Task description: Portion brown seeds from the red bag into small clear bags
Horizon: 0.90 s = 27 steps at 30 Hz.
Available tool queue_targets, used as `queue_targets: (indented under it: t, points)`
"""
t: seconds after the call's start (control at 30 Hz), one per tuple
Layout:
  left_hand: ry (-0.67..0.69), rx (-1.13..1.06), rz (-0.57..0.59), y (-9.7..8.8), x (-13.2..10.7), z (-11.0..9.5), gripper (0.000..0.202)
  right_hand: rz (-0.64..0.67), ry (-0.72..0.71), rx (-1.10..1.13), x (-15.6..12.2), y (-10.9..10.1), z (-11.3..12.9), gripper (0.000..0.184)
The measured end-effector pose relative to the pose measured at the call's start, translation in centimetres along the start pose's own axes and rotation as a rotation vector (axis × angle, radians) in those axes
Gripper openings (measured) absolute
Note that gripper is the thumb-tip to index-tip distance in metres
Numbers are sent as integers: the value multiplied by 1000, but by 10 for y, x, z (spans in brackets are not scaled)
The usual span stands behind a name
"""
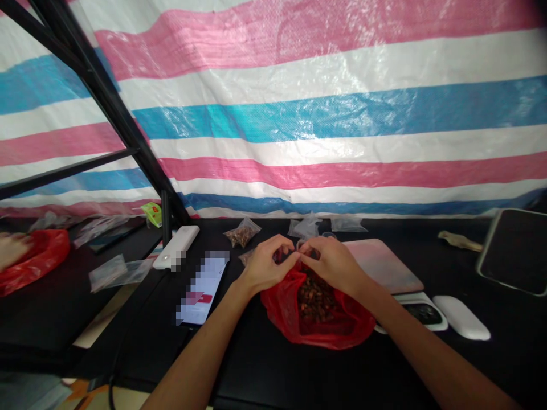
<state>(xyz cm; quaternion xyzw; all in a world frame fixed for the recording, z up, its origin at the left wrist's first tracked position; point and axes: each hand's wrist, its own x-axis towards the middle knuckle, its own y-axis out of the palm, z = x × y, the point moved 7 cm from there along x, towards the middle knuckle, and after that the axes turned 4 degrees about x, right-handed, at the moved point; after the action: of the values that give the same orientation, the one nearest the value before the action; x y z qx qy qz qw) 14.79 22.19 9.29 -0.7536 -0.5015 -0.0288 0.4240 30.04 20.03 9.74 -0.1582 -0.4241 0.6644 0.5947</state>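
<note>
Bag [280,307], red, far side beneath left hand [267,265] and right hand [335,265]

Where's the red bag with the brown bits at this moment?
In the head view, the red bag sits on the black table, low and slightly right of centre, just below the left hand and right hand, right of the lit phone.

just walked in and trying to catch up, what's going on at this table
A person's left hand and right hand meet, fingertips close together, over an open red bag on a black table. Brown bits lie inside it. Whatever the fingertips may be pinching is too small to tell. A small clear bag of brown pieces lies beyond the left hand. At far left, another person's hand is at a second red bag.
</note>
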Motion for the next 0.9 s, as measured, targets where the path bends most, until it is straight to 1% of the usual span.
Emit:
queue_targets:
  t: [0.07, 0.13, 0.23, 0.4, 0.57, 0.7, 0.8, 0.9]
  points:
    - [-60, -120, 52, 9, 0, 5, 16, 8, -51, -134, -3, 5, 5, 18]
    - [-112, -215, 77, 14, 1, 10, 16, 3, -79, -172, -5, 7, 8, 19]
    - [-163, -309, 83, 16, 2, 17, 19, -16, -84, -123, -6, 7, 8, 18]
    - [-207, -431, 67, 17, 2, 25, 26, -30, -96, -77, -5, 2, 9, 12]
    - [-229, -497, 97, 20, 1, 25, 32, -48, -104, -61, -6, 0, 10, 11]
    - [-274, -545, 89, 20, 2, 27, 35, -37, -121, -4, -7, 1, 12, 12]
    - [-292, -610, 88, 20, 2, 26, 37, -45, -97, 12, -7, 0, 11, 12]
    - [-297, -645, 121, 21, 2, 24, 37, -42, -66, 6, -7, -1, 10, 13]
